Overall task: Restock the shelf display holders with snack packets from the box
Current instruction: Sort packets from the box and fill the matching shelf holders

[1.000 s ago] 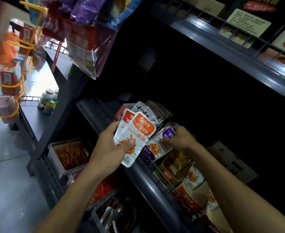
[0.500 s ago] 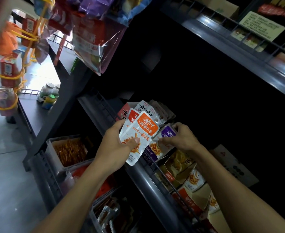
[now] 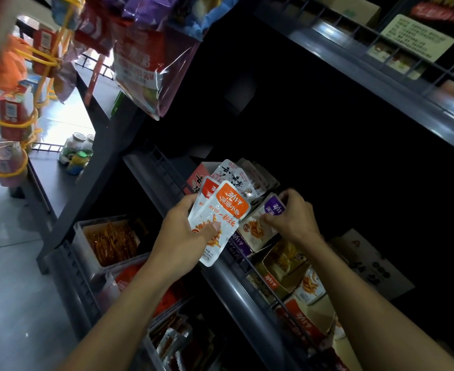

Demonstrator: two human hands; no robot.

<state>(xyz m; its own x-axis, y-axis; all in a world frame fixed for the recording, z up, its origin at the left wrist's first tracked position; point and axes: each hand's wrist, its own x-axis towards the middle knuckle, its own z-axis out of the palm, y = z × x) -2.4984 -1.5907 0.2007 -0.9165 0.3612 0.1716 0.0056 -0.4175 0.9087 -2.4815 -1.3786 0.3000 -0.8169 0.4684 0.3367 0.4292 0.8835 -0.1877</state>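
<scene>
head | tub (image 3: pixel 86 236) of orange snacks on lower shelf | left hand (image 3: pixel 179 231) grips orange packets (image 3: pixel 220 220), thumb pressed on front, in front of shelf rail (image 3: pixel 236 285) | right hand (image 3: pixel 291 218) pinches purple packet (image 3: pixel 260 223) in its holder, fingers curled | box (image 3: pixel 370 266) far right on shelf

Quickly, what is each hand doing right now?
Left hand: holds orange-topped packets.
Right hand: pinches a purple-topped packet at its display holder.
</scene>
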